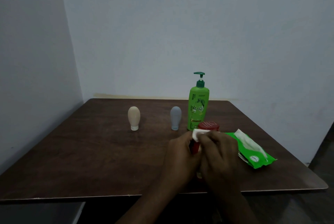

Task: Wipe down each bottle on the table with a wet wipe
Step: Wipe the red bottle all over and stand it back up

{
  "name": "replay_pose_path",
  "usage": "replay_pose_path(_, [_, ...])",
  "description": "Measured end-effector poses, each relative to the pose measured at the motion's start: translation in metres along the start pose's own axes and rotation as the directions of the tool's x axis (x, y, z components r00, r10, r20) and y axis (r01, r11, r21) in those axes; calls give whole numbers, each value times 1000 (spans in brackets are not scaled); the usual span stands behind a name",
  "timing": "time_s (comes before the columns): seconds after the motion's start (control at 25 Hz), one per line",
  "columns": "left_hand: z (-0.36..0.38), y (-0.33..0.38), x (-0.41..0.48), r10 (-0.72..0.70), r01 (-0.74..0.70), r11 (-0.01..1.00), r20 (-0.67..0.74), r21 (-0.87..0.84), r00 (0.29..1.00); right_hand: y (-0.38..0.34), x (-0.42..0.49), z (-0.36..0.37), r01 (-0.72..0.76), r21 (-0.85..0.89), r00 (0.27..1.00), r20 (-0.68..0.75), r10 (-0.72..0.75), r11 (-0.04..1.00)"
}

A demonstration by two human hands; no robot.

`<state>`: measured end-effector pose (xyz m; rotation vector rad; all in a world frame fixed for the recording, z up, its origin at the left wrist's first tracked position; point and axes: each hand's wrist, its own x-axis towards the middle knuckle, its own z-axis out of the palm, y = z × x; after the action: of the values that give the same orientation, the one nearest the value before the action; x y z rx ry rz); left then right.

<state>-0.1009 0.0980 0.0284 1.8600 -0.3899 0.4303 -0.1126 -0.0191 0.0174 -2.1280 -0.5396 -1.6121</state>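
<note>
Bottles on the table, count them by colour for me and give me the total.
Beige squeeze bottle: 1
Grey squeeze bottle: 1
Green pump bottle: 1
Red bottle, gripped by the left hand while the right hand holds a wet wipe on it: 1
Total: 4 bottles

Head view down onto table (86, 151)

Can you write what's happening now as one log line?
wiping red bottle | left hand grips it | right hand holds wipe against it
</note>
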Motion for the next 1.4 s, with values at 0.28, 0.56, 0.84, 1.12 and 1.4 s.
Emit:
replay_pose_path(0.28, [-12,-2,17,-99,129,985,247,-110,964,10,10,-18,-474,320,867,7,499,820])
replay_pose_path(0.56, [-36,-2,40,-49,43,999,308,25,950,-2,12,-12,-620,515,757,192,625,592])
replay_pose_path(0.84, [-36,-13,23,-47,157,952,383,-261,922,-7,8,1,-383,317,923,118,365,867])
replay_pose_path(1.12, [-33,-16,22,-57,151,955,342,-254,938,11,7,7,-45,4,998,37,45,999])
replay_pose_path(1.4, [-35,-18,23,-69,161,964,389,-210,919,18,30,-2,-355,200,928,-39,369,913])
